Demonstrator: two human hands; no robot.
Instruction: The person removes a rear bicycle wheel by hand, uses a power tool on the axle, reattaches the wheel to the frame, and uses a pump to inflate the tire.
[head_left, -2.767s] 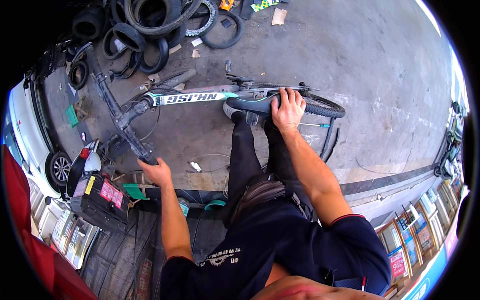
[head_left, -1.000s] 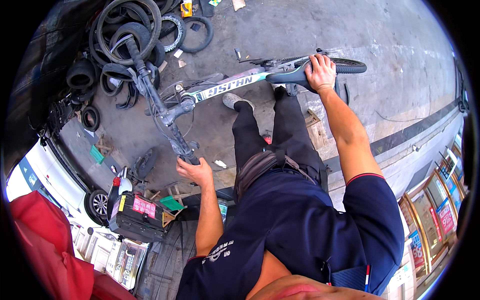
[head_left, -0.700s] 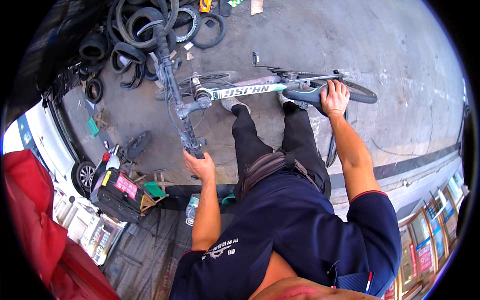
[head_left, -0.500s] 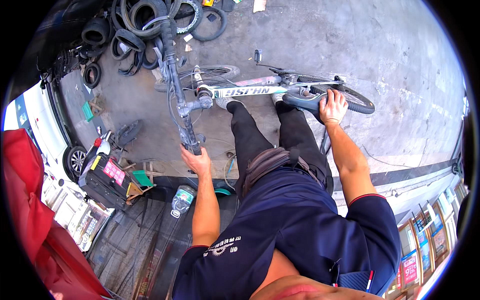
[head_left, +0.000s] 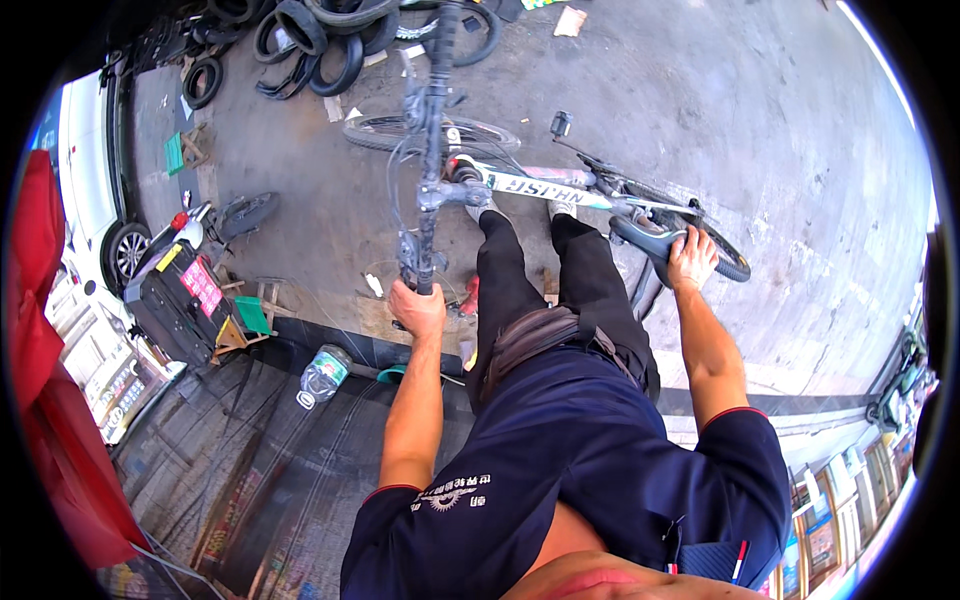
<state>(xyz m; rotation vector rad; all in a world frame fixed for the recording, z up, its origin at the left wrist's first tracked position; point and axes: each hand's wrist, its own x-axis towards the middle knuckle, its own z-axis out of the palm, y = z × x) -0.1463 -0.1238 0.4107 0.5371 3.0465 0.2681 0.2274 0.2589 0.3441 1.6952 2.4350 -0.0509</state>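
Observation:
A bicycle with a white and teal frame (head_left: 545, 192) stands across in front of me, over my feet in light shoes. My left hand (head_left: 418, 305) is closed on the near grip of its dark handlebar (head_left: 428, 220), which points away from me. My right hand (head_left: 690, 258) grips the black saddle (head_left: 640, 238), with the fingers bent over it. The rear wheel (head_left: 732, 262) lies just beyond the saddle; the front wheel (head_left: 375, 130) is beyond the handlebar.
Piled tyres (head_left: 335, 65) lie at the upper left. A white car (head_left: 85, 185), a scooter with a black box (head_left: 175, 300), a green stool (head_left: 255, 315), a large water bottle (head_left: 322, 372) and red fabric (head_left: 60, 420) are on the left. Framed boards (head_left: 850, 500) stand lower right.
The bicycle has turned: the handlebar has shifted right to point straight away from me, and the saddle has moved right and nearer. Both hands stay on it. The surroundings have shifted in view.

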